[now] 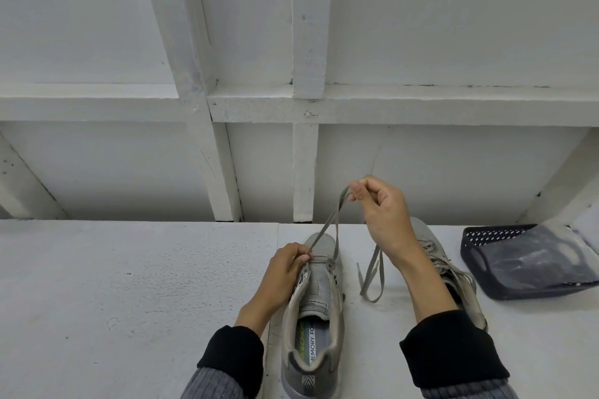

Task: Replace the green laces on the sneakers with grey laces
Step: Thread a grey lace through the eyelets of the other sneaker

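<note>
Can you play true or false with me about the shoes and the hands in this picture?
1. The right hand pinches a grey lace up in the air. True.
2. The left hand lies flat on the table. False: it pinches the lace at the near shoe.
3. The near shoe is laced all the way up. False: the lace runs only through its front eyelets.
4. A dark basket sits to the right. True.
5. The other shoe lies behind the right arm. True.

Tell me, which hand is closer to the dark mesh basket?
Right. The right hand is raised beside the basket; the left hand grips the sneaker, farther away.
</note>
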Tool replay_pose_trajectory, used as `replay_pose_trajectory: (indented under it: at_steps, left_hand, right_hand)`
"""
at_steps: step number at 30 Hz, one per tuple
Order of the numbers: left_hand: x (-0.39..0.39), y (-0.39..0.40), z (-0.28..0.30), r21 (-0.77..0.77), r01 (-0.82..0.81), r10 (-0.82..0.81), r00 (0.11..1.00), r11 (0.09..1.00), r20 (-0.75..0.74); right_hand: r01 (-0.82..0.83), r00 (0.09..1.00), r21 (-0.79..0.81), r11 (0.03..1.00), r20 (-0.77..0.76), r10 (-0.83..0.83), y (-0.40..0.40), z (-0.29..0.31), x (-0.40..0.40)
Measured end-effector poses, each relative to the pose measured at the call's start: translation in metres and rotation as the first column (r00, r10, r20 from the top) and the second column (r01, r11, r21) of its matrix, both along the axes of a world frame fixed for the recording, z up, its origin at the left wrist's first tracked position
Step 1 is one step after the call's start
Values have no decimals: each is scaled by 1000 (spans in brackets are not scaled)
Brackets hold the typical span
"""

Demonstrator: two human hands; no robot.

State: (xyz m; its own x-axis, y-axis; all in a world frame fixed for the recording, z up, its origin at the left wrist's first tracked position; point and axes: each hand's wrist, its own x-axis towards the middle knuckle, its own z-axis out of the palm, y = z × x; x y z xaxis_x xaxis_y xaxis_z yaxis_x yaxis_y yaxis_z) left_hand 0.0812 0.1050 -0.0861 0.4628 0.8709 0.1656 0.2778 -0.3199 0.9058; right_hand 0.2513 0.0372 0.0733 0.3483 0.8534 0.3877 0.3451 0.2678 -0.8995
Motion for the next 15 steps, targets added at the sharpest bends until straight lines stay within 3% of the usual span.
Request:
replay_pose_trajectory:
  at_steps: [9, 12, 15]
  left_hand:
    - [9, -10, -4, 0, -196, 196, 981, 981, 16]
    - [8, -12, -3, -22, -193, 194, 980, 981, 44]
    - [4, -7, 0, -43, -122, 125, 990, 992, 67]
  right_hand:
    - [-4, 1000, 21, 1000, 16, 4, 3, 0, -3]
    - [17, 999, 14, 1000, 30, -18, 2, -5, -2]
    - [125, 972, -107, 986, 215, -100, -2, -17, 10]
